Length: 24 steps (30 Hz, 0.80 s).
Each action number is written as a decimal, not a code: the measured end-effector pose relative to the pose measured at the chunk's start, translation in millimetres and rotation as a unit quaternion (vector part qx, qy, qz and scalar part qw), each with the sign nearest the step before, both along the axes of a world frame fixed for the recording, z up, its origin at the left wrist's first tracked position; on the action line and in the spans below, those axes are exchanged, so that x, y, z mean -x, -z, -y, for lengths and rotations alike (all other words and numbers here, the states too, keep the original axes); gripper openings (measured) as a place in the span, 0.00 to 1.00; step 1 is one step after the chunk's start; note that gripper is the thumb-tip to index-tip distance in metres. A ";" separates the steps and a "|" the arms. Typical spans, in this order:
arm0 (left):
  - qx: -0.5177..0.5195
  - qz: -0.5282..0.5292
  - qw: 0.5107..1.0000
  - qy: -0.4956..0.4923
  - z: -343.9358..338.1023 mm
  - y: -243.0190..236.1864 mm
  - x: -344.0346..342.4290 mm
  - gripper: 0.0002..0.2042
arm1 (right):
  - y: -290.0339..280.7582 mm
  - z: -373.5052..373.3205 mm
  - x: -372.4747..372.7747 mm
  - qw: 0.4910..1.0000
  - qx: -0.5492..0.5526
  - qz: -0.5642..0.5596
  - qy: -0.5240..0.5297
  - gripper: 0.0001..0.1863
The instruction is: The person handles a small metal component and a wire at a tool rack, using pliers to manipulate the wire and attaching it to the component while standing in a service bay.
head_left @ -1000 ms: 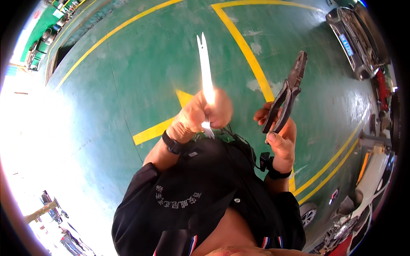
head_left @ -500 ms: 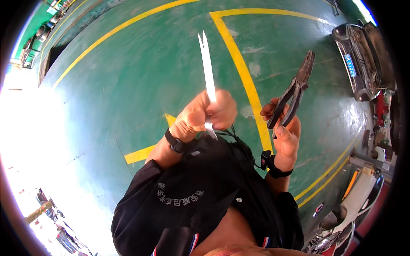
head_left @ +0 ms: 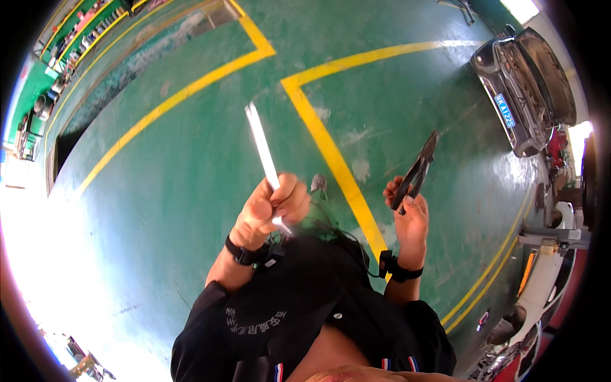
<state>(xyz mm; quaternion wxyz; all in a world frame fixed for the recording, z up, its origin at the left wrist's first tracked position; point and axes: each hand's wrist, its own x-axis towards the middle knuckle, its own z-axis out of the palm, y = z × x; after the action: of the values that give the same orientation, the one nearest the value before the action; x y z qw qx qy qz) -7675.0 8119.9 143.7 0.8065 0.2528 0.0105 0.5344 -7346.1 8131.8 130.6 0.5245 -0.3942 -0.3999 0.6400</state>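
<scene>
My left hand (head_left: 270, 210) is closed around a flat silver pry tool (head_left: 261, 141) with a forked tip. Its long shaft slants up and to the left, and a short bent end shows below the fist. In my right hand (head_left: 410, 213), the fingers and thumb hold a pair of dark pliers (head_left: 416, 175) by the handles, with the jaws pointing up and to the right. The two hands are apart, in front of my black shirt, and the tools do not touch.
Below lies a green floor with yellow lines (head_left: 331, 159). A dark car (head_left: 519, 92) with its rear lid raised stands at the far right. Car parts (head_left: 531, 286) lie at the lower right. Shelves (head_left: 89, 32) and a floor pit (head_left: 70, 143) are at the far left.
The view has shifted, bringing more of the shelves into sight. Both hands sit lower and further left in the picture. Each still grips its tool, and the pliers appear turned edge-on.
</scene>
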 end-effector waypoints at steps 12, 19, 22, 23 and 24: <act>0.156 -0.102 0.962 -0.199 -263.7 13.6 91.3 0.22 | 32.2 -317.6 18.6 0.988 0.093 -0.082 0.088 0.23; 0.218 -0.065 0.931 -0.286 -393.8 39.3 146.2 0.16 | 25.2 -499.1 63.3 0.991 0.106 -0.076 0.029 0.21; 0.239 -0.095 0.922 -0.289 -455.3 59.3 179.2 0.14 | 41.3 -564.8 90.5 0.989 0.123 -0.074 0.037 0.21; 0.241 -0.094 0.923 -0.284 -484.2 62.9 191.5 0.12 | 48.0 -584.9 94.8 0.990 0.117 -0.074 0.034 0.21; 0.225 -0.090 0.926 -0.288 -520.7 66.1 204.2 0.12 | 56.9 -612.1 97.1 0.987 0.134 -0.085 0.040 0.20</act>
<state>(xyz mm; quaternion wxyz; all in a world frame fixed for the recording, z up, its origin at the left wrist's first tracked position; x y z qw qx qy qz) -7879.2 8640.6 77.5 0.6492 0.0979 0.2753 0.7022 -7443.2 8743.9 73.7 0.5245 -0.4209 -0.2488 0.6970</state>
